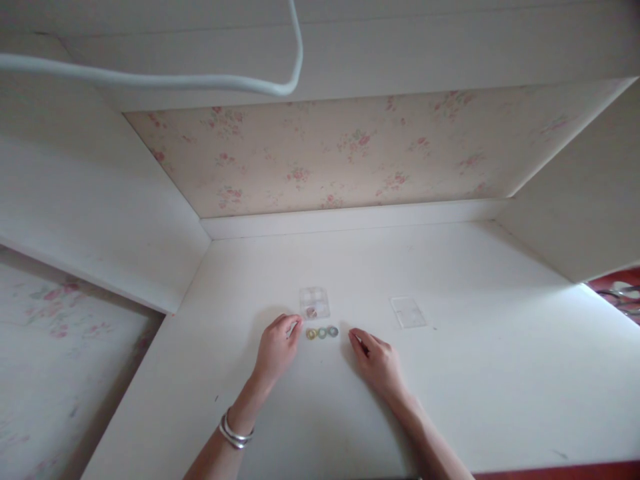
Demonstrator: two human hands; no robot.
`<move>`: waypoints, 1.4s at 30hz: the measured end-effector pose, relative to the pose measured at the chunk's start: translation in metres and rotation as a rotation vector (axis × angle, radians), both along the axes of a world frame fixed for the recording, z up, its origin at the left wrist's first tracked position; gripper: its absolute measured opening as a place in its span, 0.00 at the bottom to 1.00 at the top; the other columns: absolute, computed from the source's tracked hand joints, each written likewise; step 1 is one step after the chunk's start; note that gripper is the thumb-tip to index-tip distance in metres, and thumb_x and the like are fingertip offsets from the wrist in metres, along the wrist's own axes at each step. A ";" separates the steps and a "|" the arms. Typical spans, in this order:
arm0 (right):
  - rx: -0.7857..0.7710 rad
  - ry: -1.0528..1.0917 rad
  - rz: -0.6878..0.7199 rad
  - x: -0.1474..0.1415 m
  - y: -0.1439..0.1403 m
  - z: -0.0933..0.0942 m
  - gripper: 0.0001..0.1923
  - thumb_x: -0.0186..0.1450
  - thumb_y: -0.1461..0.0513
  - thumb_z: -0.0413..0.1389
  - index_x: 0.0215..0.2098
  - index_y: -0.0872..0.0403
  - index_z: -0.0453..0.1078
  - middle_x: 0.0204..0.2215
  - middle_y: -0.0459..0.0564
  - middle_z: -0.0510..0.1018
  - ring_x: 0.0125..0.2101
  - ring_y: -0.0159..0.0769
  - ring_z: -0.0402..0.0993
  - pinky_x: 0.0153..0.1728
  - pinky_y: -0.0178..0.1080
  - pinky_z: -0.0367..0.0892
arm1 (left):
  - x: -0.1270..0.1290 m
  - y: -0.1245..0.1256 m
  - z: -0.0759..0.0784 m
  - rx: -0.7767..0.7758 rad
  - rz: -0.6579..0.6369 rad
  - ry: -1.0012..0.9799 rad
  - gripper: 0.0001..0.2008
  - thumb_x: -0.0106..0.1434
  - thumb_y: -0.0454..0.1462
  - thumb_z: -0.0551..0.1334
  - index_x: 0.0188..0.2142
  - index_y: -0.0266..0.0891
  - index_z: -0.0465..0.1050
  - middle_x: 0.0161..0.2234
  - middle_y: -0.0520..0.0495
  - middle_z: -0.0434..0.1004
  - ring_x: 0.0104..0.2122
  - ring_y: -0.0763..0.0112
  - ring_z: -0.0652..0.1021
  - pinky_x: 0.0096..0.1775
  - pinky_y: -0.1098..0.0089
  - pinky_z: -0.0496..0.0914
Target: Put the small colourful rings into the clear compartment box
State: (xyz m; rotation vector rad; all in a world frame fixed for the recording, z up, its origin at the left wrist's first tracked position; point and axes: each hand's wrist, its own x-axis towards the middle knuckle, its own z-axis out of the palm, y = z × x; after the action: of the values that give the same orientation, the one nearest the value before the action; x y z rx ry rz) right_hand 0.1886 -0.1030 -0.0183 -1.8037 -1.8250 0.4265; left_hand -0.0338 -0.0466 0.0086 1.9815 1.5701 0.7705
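Observation:
A small clear plastic box [323, 297] with compartments lies on the white table, a brownish round piece [311, 312] in its near left part. Just in front of it three small rings sit in a row: a yellow ring [311, 333], a greenish ring [322, 333] and a blue-grey ring [333, 331]. My left hand [279, 345] is closed, its fingertips pinched at the box's near left corner; whether they touch it I cannot tell. To the right of the rings my right hand [377, 359] rests closed, fingers curled together. What either hand holds, if anything, is hidden.
A flat clear plastic lid [407, 313] lies to the right of the box. White panels [100, 153] enclose the table [500, 373] at left, right and back. A white bent tube [200, 83] crosses the top left. At the right edge, metal objects [623, 293] lie on red.

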 end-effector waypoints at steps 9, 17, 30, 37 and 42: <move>-0.014 -0.301 0.221 -0.058 0.000 0.023 0.13 0.68 0.60 0.44 0.42 0.46 0.70 0.27 0.44 0.79 0.25 0.31 0.74 0.26 0.30 0.55 | -0.017 -0.023 -0.015 -0.219 0.038 -0.096 0.20 0.63 0.49 0.51 0.38 0.38 0.74 0.18 0.54 0.66 0.18 0.74 0.67 0.23 0.74 0.58; -0.096 -0.439 0.256 -0.074 0.016 0.026 0.14 0.68 0.61 0.43 0.43 0.47 0.69 0.28 0.46 0.79 0.26 0.33 0.75 0.25 0.30 0.56 | -0.021 -0.023 -0.009 -0.252 0.020 -0.148 0.21 0.63 0.51 0.51 0.36 0.39 0.73 0.15 0.57 0.56 0.17 0.75 0.60 0.21 0.74 0.52; -0.008 -0.397 0.224 -0.074 0.011 0.022 0.13 0.68 0.63 0.45 0.43 0.47 0.70 0.26 0.45 0.78 0.25 0.30 0.73 0.25 0.31 0.52 | -0.026 -0.024 -0.013 -0.262 -0.050 -0.162 0.18 0.64 0.48 0.51 0.36 0.40 0.73 0.17 0.55 0.61 0.18 0.75 0.63 0.22 0.74 0.54; 0.047 -0.322 0.072 -0.058 0.042 0.031 0.15 0.69 0.58 0.43 0.42 0.46 0.72 0.28 0.44 0.79 0.25 0.29 0.73 0.24 0.31 0.51 | -0.027 -0.024 -0.011 -0.224 -0.090 -0.113 0.15 0.64 0.44 0.52 0.37 0.40 0.73 0.19 0.54 0.67 0.20 0.74 0.67 0.22 0.75 0.55; 0.042 -0.296 0.060 -0.055 0.052 0.029 0.16 0.68 0.58 0.43 0.39 0.46 0.73 0.27 0.45 0.79 0.25 0.29 0.73 0.24 0.30 0.53 | -0.027 -0.025 -0.012 -0.189 -0.097 -0.120 0.15 0.65 0.43 0.51 0.37 0.40 0.73 0.23 0.52 0.72 0.22 0.74 0.70 0.24 0.75 0.57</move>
State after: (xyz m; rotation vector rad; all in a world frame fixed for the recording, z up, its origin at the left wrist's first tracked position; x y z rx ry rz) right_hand 0.1338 -0.0514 0.0106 -1.8652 -2.0731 0.1462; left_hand -0.0609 -0.0717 -0.0032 1.8252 1.4124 0.6638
